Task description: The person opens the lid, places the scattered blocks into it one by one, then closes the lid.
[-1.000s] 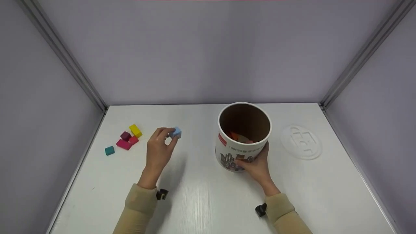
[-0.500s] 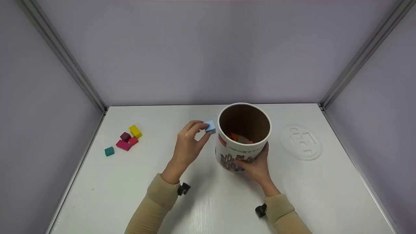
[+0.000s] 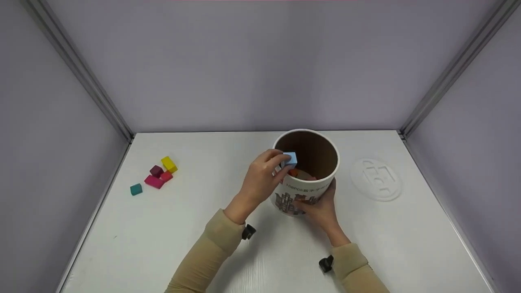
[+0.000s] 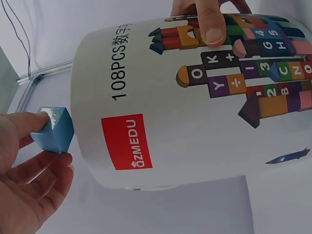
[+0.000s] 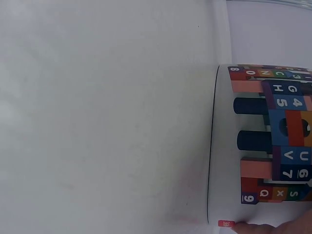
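Note:
A light blue block is pinched between the thumb and fingers of my left hand. In the head view it overlaps the near left rim of a white cardboard bucket, whose mouth faces up. The left wrist view has the blue block close beside the bucket's rim, above its red label. My right hand grips the bucket low on its right side, thumb across the printed front. Orange and pink pieces lie at the bottom inside the bucket.
On the table's left lie a yellow block, a maroon block, a red block, a magenta block and a teal block. A clear round lid lies right of the bucket. Grey walls enclose the table.
My left hand has carried the light blue block rightward from open table to the bucket's rim. My right hand and the bucket have stayed in place.

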A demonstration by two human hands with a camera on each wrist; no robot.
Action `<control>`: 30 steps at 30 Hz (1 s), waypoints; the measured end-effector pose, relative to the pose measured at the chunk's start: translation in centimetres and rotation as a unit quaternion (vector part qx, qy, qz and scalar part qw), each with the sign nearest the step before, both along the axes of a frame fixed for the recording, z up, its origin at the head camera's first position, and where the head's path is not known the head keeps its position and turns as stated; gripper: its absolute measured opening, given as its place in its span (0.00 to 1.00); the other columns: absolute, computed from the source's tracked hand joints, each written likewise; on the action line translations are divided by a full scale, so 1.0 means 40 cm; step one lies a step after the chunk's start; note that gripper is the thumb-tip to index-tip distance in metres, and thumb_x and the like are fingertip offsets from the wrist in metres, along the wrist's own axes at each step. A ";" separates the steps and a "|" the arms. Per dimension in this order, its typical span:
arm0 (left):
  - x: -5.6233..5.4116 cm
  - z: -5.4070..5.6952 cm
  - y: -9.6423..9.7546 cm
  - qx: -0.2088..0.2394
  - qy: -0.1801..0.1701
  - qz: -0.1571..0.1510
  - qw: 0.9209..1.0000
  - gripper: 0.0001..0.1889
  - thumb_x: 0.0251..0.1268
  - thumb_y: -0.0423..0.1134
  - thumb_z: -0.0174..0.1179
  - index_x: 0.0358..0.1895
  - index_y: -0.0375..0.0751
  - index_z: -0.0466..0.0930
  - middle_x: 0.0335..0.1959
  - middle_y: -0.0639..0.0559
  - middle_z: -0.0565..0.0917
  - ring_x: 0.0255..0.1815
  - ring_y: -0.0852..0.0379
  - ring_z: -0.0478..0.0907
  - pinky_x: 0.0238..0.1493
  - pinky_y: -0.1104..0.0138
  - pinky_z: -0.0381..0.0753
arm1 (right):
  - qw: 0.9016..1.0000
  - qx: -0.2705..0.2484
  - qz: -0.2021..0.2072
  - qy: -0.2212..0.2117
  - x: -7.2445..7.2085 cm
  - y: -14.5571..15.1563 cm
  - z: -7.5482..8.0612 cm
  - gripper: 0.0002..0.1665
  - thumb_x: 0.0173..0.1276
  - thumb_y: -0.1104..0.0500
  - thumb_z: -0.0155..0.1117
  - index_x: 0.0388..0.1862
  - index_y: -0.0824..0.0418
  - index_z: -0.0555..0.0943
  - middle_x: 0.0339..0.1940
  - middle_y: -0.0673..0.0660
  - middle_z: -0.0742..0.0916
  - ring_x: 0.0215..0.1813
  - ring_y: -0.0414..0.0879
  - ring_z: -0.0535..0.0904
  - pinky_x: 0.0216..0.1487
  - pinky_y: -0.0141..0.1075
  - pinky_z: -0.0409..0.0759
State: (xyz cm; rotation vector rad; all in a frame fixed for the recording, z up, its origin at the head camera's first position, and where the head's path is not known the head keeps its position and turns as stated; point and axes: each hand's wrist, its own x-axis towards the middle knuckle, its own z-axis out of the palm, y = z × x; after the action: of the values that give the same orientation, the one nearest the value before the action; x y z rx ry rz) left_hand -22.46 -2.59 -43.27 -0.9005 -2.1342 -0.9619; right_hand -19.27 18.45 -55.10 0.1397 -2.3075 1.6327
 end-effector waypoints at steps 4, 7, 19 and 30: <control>-0.012 -0.006 0.009 -0.029 0.015 0.015 0.999 0.10 0.64 0.37 0.67 0.47 0.39 0.85 0.45 0.46 0.81 0.42 0.54 0.80 0.42 0.67 0.81 | 1.000 0.014 -0.010 -0.012 -0.013 0.010 -0.033 0.83 0.39 0.52 0.88 0.79 0.51 0.35 0.73 0.61 0.59 0.74 0.54 0.57 0.74 0.46 0.53; -0.019 -0.012 0.012 -0.041 0.023 0.021 0.999 0.11 0.64 0.38 0.67 0.47 0.40 0.85 0.45 0.46 0.81 0.44 0.52 0.80 0.47 0.64 0.80 | 1.000 0.014 -0.010 -0.008 -0.017 0.014 -0.041 0.83 0.38 0.51 0.88 0.79 0.50 0.35 0.73 0.60 0.59 0.73 0.53 0.58 0.74 0.46 0.53; -0.025 -0.038 -0.025 -0.038 0.018 0.065 0.997 0.29 0.69 0.53 0.60 0.67 0.40 0.73 0.59 0.38 0.76 0.60 0.44 0.73 0.57 0.50 0.75 | 1.000 0.002 0.004 -0.005 0.010 -0.010 0.027 0.80 0.42 0.60 0.86 0.78 0.59 0.33 0.72 0.66 0.59 0.73 0.60 0.58 0.74 0.49 0.54; -0.025 -0.143 -0.189 -0.018 -0.102 0.167 0.980 0.31 0.67 0.54 0.62 0.66 0.39 0.73 0.63 0.35 0.73 0.64 0.39 0.69 0.61 0.45 0.69 | 0.999 -0.032 0.027 -0.002 0.021 -0.013 0.041 0.80 0.43 0.63 0.85 0.78 0.62 0.33 0.73 0.67 0.58 0.74 0.60 0.56 0.75 0.46 0.51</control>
State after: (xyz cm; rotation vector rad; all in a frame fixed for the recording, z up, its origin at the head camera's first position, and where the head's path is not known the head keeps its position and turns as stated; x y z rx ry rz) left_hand -23.45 -10.14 -49.00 -0.4505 -2.3853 -0.8739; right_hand -18.43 17.91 -53.47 0.1864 -2.2699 1.7331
